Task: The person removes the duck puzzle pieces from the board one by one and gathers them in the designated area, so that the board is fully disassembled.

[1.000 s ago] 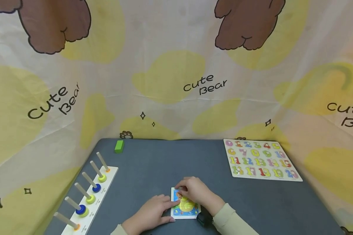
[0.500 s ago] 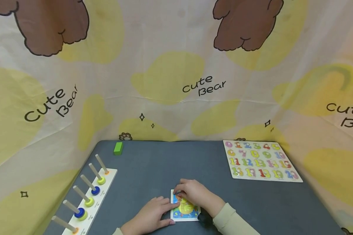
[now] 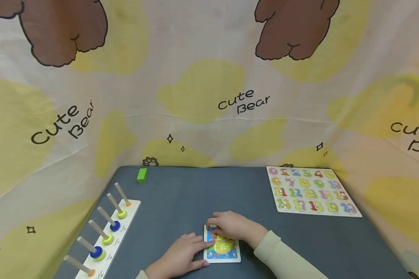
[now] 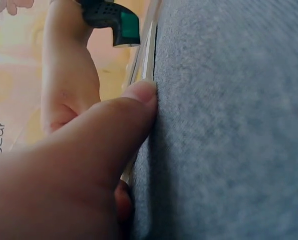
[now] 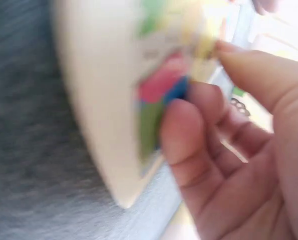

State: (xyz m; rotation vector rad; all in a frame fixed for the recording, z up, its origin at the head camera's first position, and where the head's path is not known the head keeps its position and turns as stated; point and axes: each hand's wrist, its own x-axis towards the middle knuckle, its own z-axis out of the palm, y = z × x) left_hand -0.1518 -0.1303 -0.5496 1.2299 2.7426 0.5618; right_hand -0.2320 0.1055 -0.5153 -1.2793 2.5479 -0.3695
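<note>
A small picture puzzle board [image 3: 227, 255], white-edged with a yellow figure on blue, lies flat at the table's front middle. My left hand [image 3: 182, 254] rests at its left side: the index finger touches the picture, and the thumb [image 4: 143, 92] lies against the board's edge. Over the board's upper part, my right hand [image 3: 232, 226] has bent fingers, their tips at the picture's upper left. Seen by the right wrist camera, the fingertips [image 5: 181, 132] are close to a red, blue and green patch; whether they pinch a piece is hidden and blurred.
A white pegboard [image 3: 123, 226] with several upright pegs and coloured rings stands on the left. A green block [image 3: 142, 175] lies near the back left. At the back right is a number puzzle board [image 3: 314, 190]. A printed curtain [image 3: 202, 97] closes off the table's rear.
Little differs: the right hand's fingers shift slightly at the puzzle board's upper left, while the left hand stays at its left side. The head view sways a little.
</note>
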